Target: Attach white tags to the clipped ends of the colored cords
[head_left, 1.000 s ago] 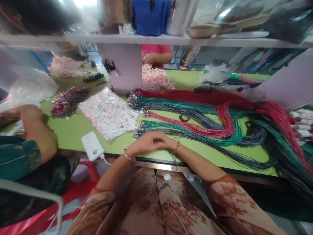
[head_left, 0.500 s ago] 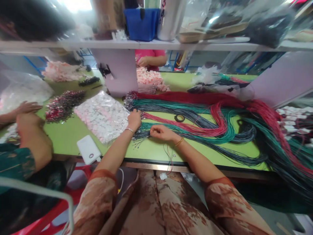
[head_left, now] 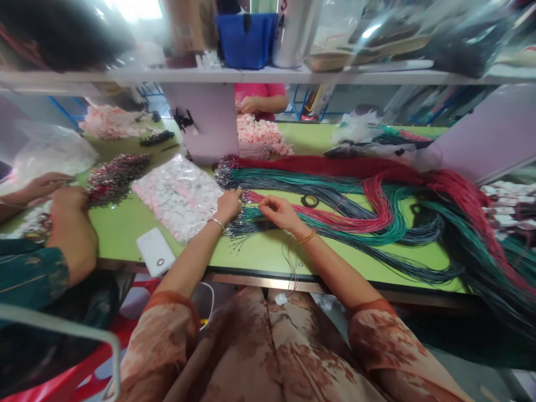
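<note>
Long bundles of red, green and grey cords (head_left: 355,206) with metal clasp ends lie across the green table (head_left: 268,257). My left hand (head_left: 228,205) rests curled on the clasp ends of the bundles, fingers closed on them. Just to its right, my right hand (head_left: 280,212) is pinched shut over the green cords, and thin strands (head_left: 290,262) hang from it past the table edge. A clear bag of white and pink tags (head_left: 178,195) lies left of my left hand.
A white power bank (head_left: 156,251) sits at the table's front edge. A co-worker's hands (head_left: 62,195) work at the left beside a pile of clasps (head_left: 115,176). Another person in pink (head_left: 259,100) sits across. A shelf (head_left: 268,75) with a blue bin (head_left: 247,39) spans overhead.
My hands, clasped together at the table edge a second ago, have parted and reached forward. The left went to the clasp ends; the right moved up onto the green cords.
</note>
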`<state>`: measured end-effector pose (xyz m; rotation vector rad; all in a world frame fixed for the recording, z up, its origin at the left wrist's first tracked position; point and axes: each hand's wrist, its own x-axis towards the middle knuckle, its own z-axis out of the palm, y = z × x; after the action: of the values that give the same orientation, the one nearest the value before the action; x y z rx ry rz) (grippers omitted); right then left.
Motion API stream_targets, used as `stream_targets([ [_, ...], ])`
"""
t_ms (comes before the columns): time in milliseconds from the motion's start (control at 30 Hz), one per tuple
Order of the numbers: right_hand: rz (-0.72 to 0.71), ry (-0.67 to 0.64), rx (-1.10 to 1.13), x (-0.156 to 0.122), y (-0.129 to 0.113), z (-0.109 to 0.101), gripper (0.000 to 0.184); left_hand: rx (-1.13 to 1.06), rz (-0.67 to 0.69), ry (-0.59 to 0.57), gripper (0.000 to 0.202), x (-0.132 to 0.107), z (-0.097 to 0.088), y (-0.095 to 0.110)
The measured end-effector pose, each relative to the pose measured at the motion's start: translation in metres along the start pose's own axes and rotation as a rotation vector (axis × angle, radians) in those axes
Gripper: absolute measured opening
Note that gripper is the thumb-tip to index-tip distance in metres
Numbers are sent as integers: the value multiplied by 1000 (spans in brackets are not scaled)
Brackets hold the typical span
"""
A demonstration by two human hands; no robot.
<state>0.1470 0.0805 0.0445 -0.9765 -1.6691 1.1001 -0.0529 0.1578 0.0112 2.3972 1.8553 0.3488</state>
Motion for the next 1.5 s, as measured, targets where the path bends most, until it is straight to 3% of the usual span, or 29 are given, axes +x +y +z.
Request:
stream_targets([
  [67, -32, 56, -57, 1, 0, 1, 25, -139, -20, 108, 28, -4, -2, -3],
  [200, -45, 118, -116, -1, 1, 3, 23, -551, -68, 461, 23, -18, -12, -6],
  [267, -51, 120, -129, -2, 1, 6, 22, -800, -88, 518, 25, -26, -16, -2],
  [333, -64, 124, -137, -3, 0, 9, 21, -1080, -133, 435, 29, -35, -17, 7],
  [467, -114, 156, -211, -7, -2, 15, 17, -1564, -246, 143, 32, -52, -12, 25],
  [633, -190, 193, -331, -13, -4, 19, 9, -1850, -280, 21, 29, -67, -5, 35],
  [967, -169, 168, -334, -16, -3, 22, 7, -1927, -346, -137, 29, -78, -10, 33],
  [1267, -79, 110, -299, -15, 5, 21, 13, -1907, -307, -87, 30, -81, -10, 40],
  [1500, 40, 79, -244, -12, 10, 24, 25, -1680, -302, 47, 35, -83, -2, 44],
])
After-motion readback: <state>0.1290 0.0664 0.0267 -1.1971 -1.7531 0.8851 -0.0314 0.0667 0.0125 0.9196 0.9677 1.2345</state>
